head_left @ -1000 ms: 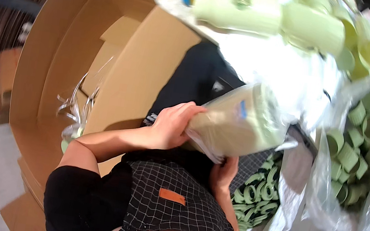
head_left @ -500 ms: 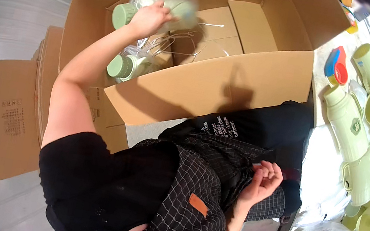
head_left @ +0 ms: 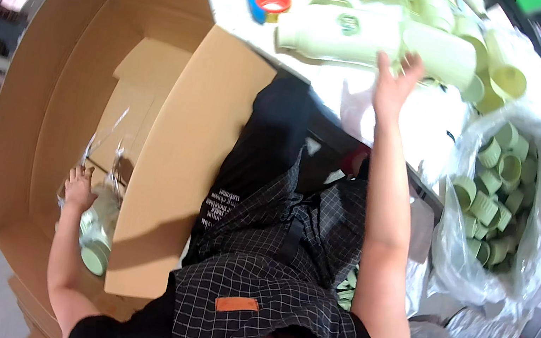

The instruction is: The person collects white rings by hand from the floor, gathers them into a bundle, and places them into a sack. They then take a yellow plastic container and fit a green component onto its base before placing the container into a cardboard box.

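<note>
My left hand (head_left: 79,190) is down inside the big cardboard box (head_left: 203,136), palm lowered and fingers a little apart. It lies against a clear plastic bag (head_left: 109,203) holding a pale green jug-like bottle, whose ribbed green lid (head_left: 95,258) points toward me. What is under the palm is hidden. My right hand (head_left: 393,93) reaches over the table with fingers spread, holding nothing. Just beyond its fingertips lies a pale green vacuum jug (head_left: 340,32) on its side, with another light green jug body (head_left: 440,54) at its right end.
A red and blue scoop-like piece (head_left: 267,0) sits on the table (head_left: 360,105) near the box corner. Several light green cups and bodies lie at the back right. A clear-bag-lined container (head_left: 446,252) of small green lids stands at right.
My view has swung to the right. My left hand has lowered the bagged green bottle into the box and loosened its hold. My right hand has gone from my lap out over the table.
</note>
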`<state>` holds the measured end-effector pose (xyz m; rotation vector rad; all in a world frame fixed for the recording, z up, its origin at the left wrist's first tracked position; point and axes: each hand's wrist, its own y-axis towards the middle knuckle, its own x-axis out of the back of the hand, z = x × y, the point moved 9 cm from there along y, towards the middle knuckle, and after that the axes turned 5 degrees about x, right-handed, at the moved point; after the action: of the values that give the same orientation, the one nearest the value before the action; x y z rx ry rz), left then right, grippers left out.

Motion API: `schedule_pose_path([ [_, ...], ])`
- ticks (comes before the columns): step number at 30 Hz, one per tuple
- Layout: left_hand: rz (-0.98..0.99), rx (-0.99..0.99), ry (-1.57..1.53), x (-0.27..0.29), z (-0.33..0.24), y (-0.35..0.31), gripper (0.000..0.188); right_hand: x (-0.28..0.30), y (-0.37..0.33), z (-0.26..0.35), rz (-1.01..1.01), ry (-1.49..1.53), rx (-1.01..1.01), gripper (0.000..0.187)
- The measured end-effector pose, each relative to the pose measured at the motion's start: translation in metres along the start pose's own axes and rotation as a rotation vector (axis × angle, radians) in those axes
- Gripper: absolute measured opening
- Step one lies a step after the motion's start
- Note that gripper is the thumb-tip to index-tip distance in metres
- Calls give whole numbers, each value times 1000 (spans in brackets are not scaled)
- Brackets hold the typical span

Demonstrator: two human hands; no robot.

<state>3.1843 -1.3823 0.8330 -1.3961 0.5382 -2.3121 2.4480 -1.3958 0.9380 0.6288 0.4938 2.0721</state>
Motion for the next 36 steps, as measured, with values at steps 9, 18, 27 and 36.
schedule_pose_path([
  [9,-801,-770,-1140,269,-207,-100,46,2,-42,17,65,599,-294,35],
  [18,618,-1115,-1405,196,-400,-143,24,147,-17,-9,145,-144,-3,32],
  [27,511,-537,-2247,232,-386,-106,35,133,156,-165,366,-1304,714,58],
  [36,580,-458,-2239,230,-407,-84,39,209,-30,-6,91,302,-39,81],
])
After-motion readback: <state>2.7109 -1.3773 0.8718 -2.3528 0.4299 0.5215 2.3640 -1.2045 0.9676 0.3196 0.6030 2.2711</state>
